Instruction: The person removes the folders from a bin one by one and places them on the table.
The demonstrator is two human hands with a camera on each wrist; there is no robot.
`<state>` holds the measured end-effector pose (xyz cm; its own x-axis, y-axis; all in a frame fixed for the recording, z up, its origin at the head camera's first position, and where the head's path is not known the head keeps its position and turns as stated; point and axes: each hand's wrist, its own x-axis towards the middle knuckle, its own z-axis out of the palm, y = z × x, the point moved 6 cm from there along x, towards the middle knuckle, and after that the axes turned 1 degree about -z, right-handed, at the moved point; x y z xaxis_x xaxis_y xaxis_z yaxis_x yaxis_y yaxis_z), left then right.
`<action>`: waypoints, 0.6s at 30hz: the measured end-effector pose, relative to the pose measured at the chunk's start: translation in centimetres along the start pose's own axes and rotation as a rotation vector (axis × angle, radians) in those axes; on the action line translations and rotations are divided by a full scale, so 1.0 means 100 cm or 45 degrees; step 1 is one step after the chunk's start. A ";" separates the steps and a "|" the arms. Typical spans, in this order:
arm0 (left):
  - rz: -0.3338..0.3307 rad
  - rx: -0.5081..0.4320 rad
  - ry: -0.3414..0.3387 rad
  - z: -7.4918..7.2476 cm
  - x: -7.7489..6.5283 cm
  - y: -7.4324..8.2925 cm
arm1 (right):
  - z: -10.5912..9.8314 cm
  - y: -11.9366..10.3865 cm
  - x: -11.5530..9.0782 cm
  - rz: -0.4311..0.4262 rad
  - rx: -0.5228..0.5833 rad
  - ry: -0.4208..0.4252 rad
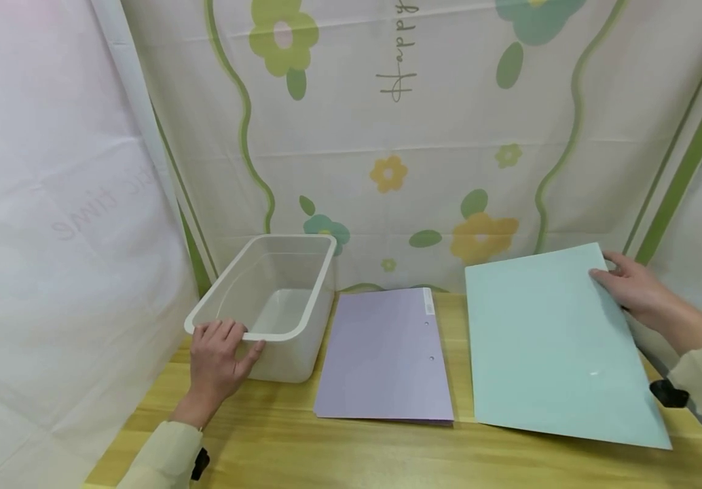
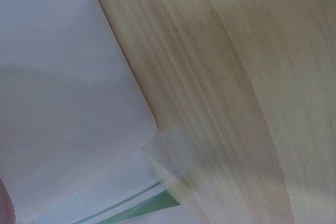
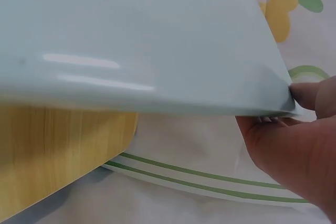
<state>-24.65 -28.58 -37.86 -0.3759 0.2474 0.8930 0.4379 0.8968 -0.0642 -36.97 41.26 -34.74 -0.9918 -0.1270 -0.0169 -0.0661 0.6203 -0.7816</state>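
A white plastic bin (image 1: pixel 313 339) stands at the left of the table, and its inside shows only its own floor and walls. My left hand (image 1: pixel 216 356) grips the near rim, fingers over the edge and thumb outside. In the left wrist view the bin's wall (image 2: pixel 73 87) fills the left side. With thumb above and fingers beneath, my right hand (image 1: pixel 638 292) pinches a mint-green folder (image 1: pixel 552 346) near its upper right corner. That right edge is lifted off the table, as the right wrist view of the folder (image 3: pixel 157 40) shows.
A purple folder (image 1: pixel 384 360) with a white label and two small holes lies flat between the bin and the mint-green folder. Beneath them is a wooden table (image 1: pixel 302 448). Flower-printed cloth (image 1: pixel 412 170) hangs behind, and white cloth (image 1: pixel 64 272) closes off the left side.
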 end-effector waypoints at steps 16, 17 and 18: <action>0.004 0.003 0.002 0.002 0.000 -0.001 | 0.015 0.018 0.019 0.042 -0.186 -0.022; 0.003 0.003 0.002 0.002 0.000 -0.001 | 0.016 0.019 0.021 0.042 -0.199 -0.020; 0.002 0.004 0.003 0.002 0.000 -0.001 | 0.017 0.020 0.022 0.044 -0.209 -0.020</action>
<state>-24.84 -28.60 -37.94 -0.3734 0.2483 0.8938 0.4358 0.8975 -0.0674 -39.14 40.94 -37.43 -0.9920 -0.1143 -0.0526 -0.0502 0.7426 -0.6679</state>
